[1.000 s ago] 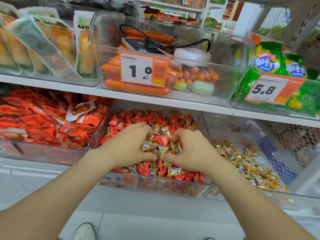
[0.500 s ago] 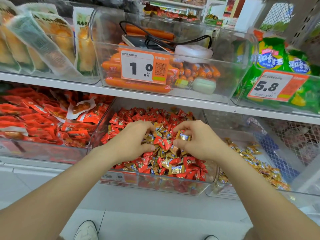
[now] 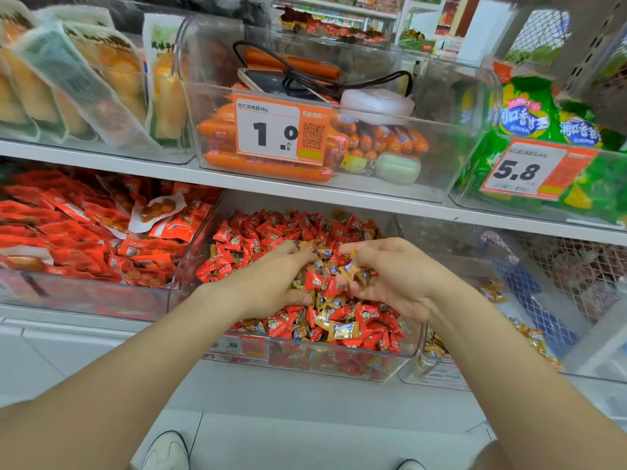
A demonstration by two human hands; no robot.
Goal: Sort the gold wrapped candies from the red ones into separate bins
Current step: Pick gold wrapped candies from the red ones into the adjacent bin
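Fingers (image 3: 358,248) of the right hand (image 3: 400,279) curl round a small clutch of gold candies (image 3: 348,270), thumb pressed beneath, over the centre of the middle bin (image 3: 305,366). The left hand (image 3: 271,283) digs its bent fingers into the same heap; whether it grips anything cannot be told.

A white shelf (image 3: 101,162) of smooth board runs the width of the view, with clear hard-plastic bins with rounded corners above and below it. The middle bin holds a loose mound of glossy red candies (image 3: 264,232) with crinkled ends, gold ones scattered through it toward the front. Just beside it, the right bin (image 3: 437,373) holds more gold-wrapped sweets, its near corner hidden by the right forearm. Wire mesh (image 3: 576,273) shows through its back wall. The left bin (image 3: 84,300) is packed with flat red packets (image 3: 68,239).

On the upper level, orange sausages (image 3: 264,169) lie stacked under a phone (image 3: 268,81), a black cable (image 3: 342,84) and a white case (image 3: 376,103). The tag (image 3: 278,130) on that bin reads "1.0". Green bags (image 3: 543,123), blurred near the frame edge, sit behind a second tag (image 3: 532,169) reading "5.8". Print on the candy wrappers is too small to read. A white shoe (image 3: 166,451) is cut off at the bottom edge.
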